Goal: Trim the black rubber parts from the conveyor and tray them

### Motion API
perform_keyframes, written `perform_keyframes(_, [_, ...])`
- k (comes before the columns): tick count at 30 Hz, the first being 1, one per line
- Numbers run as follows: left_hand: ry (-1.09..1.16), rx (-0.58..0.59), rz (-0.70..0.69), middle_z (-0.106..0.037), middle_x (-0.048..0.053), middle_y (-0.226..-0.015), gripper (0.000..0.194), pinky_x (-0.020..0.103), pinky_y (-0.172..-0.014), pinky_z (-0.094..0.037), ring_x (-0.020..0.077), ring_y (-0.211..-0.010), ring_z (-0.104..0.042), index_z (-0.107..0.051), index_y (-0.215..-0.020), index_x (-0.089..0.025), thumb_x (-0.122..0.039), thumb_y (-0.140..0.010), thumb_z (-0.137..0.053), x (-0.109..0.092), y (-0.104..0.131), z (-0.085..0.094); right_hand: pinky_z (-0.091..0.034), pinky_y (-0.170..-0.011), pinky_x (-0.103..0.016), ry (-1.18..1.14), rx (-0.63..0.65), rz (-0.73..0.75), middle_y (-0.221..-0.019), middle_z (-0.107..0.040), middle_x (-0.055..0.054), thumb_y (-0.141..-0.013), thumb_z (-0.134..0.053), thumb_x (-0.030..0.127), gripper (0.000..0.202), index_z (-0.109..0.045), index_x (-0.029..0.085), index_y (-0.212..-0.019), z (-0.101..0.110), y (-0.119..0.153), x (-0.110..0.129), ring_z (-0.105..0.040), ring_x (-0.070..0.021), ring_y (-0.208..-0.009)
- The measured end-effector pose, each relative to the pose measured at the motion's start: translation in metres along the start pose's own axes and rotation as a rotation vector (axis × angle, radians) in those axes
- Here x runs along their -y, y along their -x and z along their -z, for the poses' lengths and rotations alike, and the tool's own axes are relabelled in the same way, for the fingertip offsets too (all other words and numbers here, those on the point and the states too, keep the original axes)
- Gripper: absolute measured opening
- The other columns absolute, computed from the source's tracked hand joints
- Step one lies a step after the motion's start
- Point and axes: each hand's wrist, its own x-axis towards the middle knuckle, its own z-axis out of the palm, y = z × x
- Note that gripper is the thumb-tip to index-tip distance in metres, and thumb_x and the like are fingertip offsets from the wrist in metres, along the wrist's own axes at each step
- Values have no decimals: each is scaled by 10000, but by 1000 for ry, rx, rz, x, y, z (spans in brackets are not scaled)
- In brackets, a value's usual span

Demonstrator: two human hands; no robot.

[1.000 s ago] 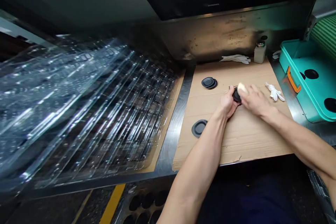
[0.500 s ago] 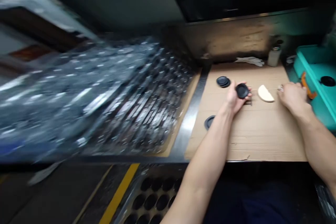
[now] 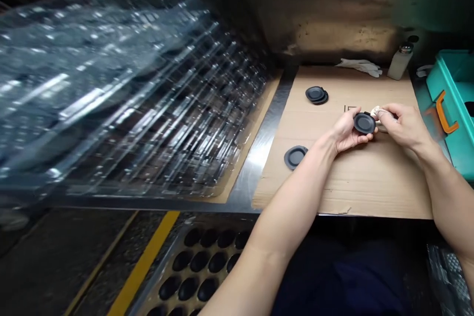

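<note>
My left hand [image 3: 346, 131] is closed around a black round lid [image 3: 364, 123], its dished face turned up towards me. Against the lid's upper right edge, my right hand [image 3: 403, 123] pinches a small whitish wad [image 3: 375, 110]; its material is too small to make out. Part of a cream half-round piece [image 3: 381, 127] shows beneath the right fingers, the rest being hidden. Behind and left of my hands, black lids [image 3: 315, 94] lie overlapped on the cardboard sheet [image 3: 370, 182]. Another black lid [image 3: 295, 157] lies flat beside my left forearm.
Clear plastic trays [image 3: 148, 108] are piled on the left of the metal bench [image 3: 255, 158]. A white glove [image 3: 359, 65] and a bottle [image 3: 400, 61] stand at the back. On the right is a teal bin [image 3: 459, 133] with an orange handle. Below sits a tray of black round parts [image 3: 200, 260].
My right hand has moved left from the bin side to the lid, bringing the whitish wad against it. My left hand has shifted slightly right with the lid. The view has tilted down.
</note>
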Motion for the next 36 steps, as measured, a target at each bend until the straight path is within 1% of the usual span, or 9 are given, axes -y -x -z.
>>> perform_keyframes(8, [103, -155, 68, -749, 199, -980, 503, 322, -653, -653, 335, -942, -792, -676, -1083, -14, -468, -1078, -458, 1, -11, 4, -404, -639, -275, 48, 34, 1, -709, -708, -16, -929, -652, 267, 216, -795, 118, -867, 4, -3, 8, -601, -136, -659])
perform_keyframes(14, [88, -132, 105, -694, 172, -1096, 587, 204, -590, -515, 355, -1048, -761, -611, -964, 52, -384, -1099, -242, -9, 3, -11, -376, -641, -278, 78, 91, 113, -794, -749, -36, -949, -634, 257, 235, -838, 140, -945, 2, -7, 9, -600, -122, -720])
perform_keyframes(19, [3, -179, 45, -634, 153, -1130, 737, 211, -559, -405, 381, -1078, -673, -547, -870, 105, -298, -911, 68, -9, 13, -25, -347, -683, -307, 161, 120, 163, -794, -697, -55, -939, -614, 288, 265, -831, 138, -966, -4, -11, 8, -544, -137, -748])
perform_keyframes(24, [-220, -198, -31, -692, 148, -937, 609, 246, -572, -478, 415, -1067, -702, -599, -876, 82, -251, -997, -103, -1, 14, -30, -325, -715, -350, 262, 176, 184, -793, -648, -61, -904, -589, 252, 245, -803, 135, -931, -7, -12, 12, -527, -153, -777])
perform_keyframes(28, [-340, -103, -112, -649, 121, -920, 906, 277, -558, -420, 423, -1088, -644, -593, -908, 150, -279, -903, 205, 7, -7, -15, -328, -720, -383, 416, 225, 188, -876, -680, -79, -938, -546, 297, 249, -757, 166, -931, -7, -12, 15, -588, -173, -839])
perform_keyframes(30, [-435, -126, -189, -643, 117, -908, 1020, 314, -560, -431, 439, -1114, -613, -605, -934, 147, -276, -833, 318, 11, -27, 1, -346, -731, -395, 491, 235, 178, -971, -704, -94, -977, -471, 353, 329, -744, 171, -985, -6, -12, 17, -632, -203, -922])
perform_keyframes(32, [-555, -265, -297, -673, 115, -909, 1014, 400, -598, -493, 469, -1162, -600, -635, -1002, 97, -340, -916, 276, 14, -48, 19, -376, -748, -389, 520, 264, 184, -1014, -718, -87, -985, -448, 349, 328, -731, 183, -981, -5, -12, 19, -656, -217, -964])
perform_keyframes(34, [-700, -430, -429, -724, 105, -943, 892, 521, -699, -562, 492, -1221, -606, -658, -1106, 3, -480, -1042, 89, 16, -65, 34, -412, -766, -377, 529, 295, 194, -1028, -733, -82, -970, -492, 314, 257, -720, 196, -955, -4, -10, 22, -667, -226, -968])
perform_keyframes(36, [-847, -502, -543, -756, 91, -978, 805, 622, -816, -574, 491, -1262, -615, -653, -1199, -72, -584, -1075, -44, 18, -74, 43, -442, -784, -384, 551, 292, 187, -1082, -739, -100, -972, -511, 310, 248, -729, 197, -1008, -4, -9, 25, -673, -250, -992])
